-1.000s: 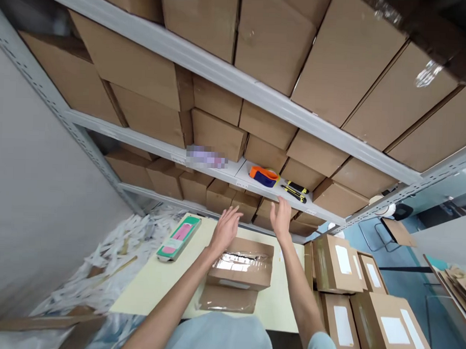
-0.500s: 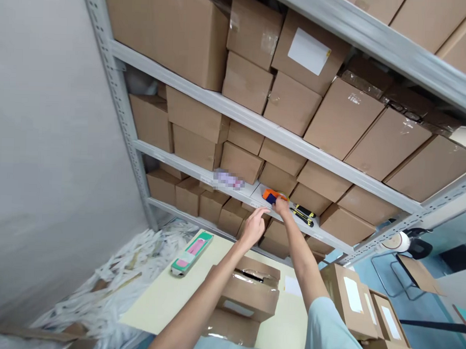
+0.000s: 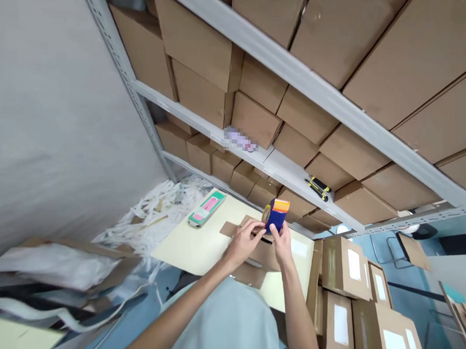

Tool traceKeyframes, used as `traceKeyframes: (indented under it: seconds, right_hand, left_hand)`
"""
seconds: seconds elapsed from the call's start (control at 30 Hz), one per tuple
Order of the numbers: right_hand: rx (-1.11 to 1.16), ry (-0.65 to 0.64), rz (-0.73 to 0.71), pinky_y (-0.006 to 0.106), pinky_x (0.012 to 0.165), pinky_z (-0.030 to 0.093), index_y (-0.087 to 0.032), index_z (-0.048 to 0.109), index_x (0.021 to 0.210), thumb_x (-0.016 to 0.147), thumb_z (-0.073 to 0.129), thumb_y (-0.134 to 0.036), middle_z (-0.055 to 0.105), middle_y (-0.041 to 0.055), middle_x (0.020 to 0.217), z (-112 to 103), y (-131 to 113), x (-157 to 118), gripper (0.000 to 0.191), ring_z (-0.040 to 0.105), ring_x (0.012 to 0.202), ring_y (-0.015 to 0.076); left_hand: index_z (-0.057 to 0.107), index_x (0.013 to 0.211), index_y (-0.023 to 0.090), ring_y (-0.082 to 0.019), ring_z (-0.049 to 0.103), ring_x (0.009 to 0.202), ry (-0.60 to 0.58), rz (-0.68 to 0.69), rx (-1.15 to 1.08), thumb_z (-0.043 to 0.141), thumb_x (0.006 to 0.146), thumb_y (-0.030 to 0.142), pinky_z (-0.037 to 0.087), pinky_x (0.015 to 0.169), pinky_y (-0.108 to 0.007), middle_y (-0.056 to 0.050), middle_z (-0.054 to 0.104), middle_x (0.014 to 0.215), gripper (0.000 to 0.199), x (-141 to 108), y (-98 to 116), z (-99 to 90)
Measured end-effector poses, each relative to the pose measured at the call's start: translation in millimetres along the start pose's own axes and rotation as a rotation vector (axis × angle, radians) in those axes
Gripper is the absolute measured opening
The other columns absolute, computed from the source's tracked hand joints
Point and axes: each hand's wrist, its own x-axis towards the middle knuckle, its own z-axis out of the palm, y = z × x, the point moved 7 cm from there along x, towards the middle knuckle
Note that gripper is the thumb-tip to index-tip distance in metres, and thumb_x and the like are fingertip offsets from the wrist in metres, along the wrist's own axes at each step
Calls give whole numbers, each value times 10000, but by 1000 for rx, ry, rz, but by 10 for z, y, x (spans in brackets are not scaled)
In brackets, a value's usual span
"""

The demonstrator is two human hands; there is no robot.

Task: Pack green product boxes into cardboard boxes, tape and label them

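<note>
The right hand (image 3: 282,243) is closed around the lower end of an orange-and-dark-blue tape dispenser (image 3: 277,217), holding it up over the cardboard box (image 3: 264,254) that lies on the pale desk (image 3: 180,246). The left hand (image 3: 243,241) has its thumb and fingers drawn nearly together right beside the dispenser's yellowish roll (image 3: 266,214), though I cannot tell whether they pinch the tape. Left of the box a green-and-pink packet (image 3: 208,209) rests on the desk, and black-and-yellow cutters (image 3: 317,187) lie on the shelf (image 3: 288,169) beyond.
</note>
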Motion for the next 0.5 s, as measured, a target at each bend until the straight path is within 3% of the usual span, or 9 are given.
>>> traceKeyframes:
  seconds: [0.1,0.2,0.37,0.5]
  right_hand:
    - [48,48,88,453,1113,628,-188,740,1333,978,846,-669,847,148,1296,34,144,-475,607,798,1186,300]
    - [45,92,115,444,1094,646,-187,742,1348,961,863,-688,853,151,1286,29,187,-689,644,811,1178,300]
    - [44,19,151,469,1060,674,-190,808,1245,970,824,-748,879,145,1193,114,173,-767,623,839,1092,319]
    - [-23,-7,119,451,980,706,-206,833,1148,972,790,-794,890,120,1089,204,88,-755,616,848,1028,327]
  left_hand:
    - [788,1144,250,-219,806,1008,-78,-44,13,684,1086,355,677,941,-363,-56,825,1112,159,-304,19,25]
    - [771,1160,249,-223,808,1028,-65,-54,21,678,1085,323,679,948,-356,-56,821,1108,141,-492,73,8]
    - [763,1211,256,-228,821,1061,-87,-22,48,627,1129,325,680,963,-354,-65,828,1155,173,-603,187,-54]
    - [778,1206,263,-244,815,1098,-90,-15,70,680,1102,350,678,1001,-386,-67,836,1174,168,-517,238,-243]
